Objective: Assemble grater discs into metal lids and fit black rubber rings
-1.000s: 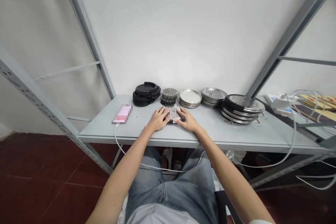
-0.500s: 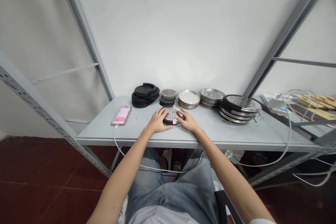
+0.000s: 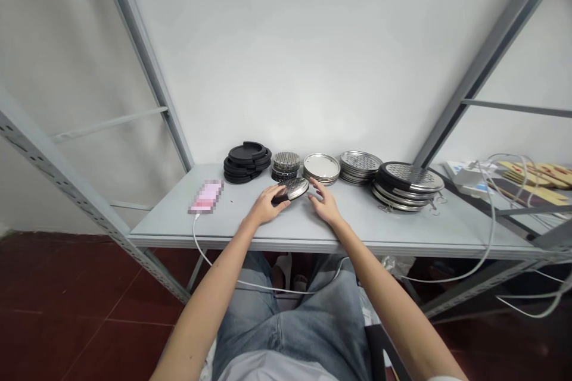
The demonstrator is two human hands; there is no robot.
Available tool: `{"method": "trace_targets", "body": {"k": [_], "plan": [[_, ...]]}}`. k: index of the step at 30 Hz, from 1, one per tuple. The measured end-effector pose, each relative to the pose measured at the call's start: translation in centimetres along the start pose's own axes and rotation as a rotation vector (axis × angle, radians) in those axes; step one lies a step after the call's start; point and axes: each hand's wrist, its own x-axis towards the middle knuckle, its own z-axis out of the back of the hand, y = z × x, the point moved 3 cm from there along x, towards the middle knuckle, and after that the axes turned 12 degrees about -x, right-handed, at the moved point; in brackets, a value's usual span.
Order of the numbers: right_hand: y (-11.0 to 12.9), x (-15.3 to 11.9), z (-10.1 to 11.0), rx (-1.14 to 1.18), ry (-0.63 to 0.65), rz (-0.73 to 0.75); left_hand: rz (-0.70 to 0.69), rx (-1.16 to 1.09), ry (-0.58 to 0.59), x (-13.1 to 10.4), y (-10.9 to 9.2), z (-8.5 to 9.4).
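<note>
My left hand [image 3: 267,205] grips the black-edged left side of a round perforated metal disc [image 3: 295,187], which is tilted with its right side raised off the table. Just right of the disc, my right hand [image 3: 325,205] is open, fingers apart, holding nothing. Behind them stand a pile of black round holders [image 3: 246,161], a stack of small perforated discs [image 3: 286,165], a stack of plain metal plates [image 3: 321,166] and a stack of larger perforated plates [image 3: 360,165]. Farther right is a pile of assembled black-and-metal discs [image 3: 409,184].
A phone [image 3: 208,195] with a white cable [image 3: 200,247] lies at the left of the grey table [image 3: 170,214]. Small wire hooks lie by the right pile. Yellow-topped items [image 3: 536,174] and tangled cables are at the far right. Metal posts frame both sides.
The disc's right side has been lifted, so it now tilts in my left hand. My right hand has let go of it and moved slightly right.
</note>
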Motion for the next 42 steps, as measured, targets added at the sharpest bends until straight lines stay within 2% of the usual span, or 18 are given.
{"method": "trace_targets", "body": {"k": [5, 12, 24, 33, 37, 42], "plan": [[1.7, -0.2, 0.7, -0.075, 0.028, 0.141, 0.017, 0.063, 0.025, -0.1, 0.0, 0.0], [1.9, -0.3, 0.7, -0.11, 0.021, 0.188, 0.034, 0.129, 0.03, -0.1, 0.1, -0.2], [1.6, -0.6, 0.4, -0.161, 0.069, 0.129, 0.01, 0.149, 0.04, -0.1, 0.1, -0.4], [1.1, -0.3, 0.3, -0.23, -0.087, 0.097, 0.012, 0.129, 0.026, -0.1, -0.7, -0.3], [0.9, -0.5, 0.3, -0.277, -0.099, 0.095, 0.0, 0.111, 0.026, -0.1, -1.0, -0.2], [0.8, -0.5, 0.3, -0.262, -0.087, 0.105, 0.026, 0.11, 0.023, -0.1, -0.5, -0.3]]}}
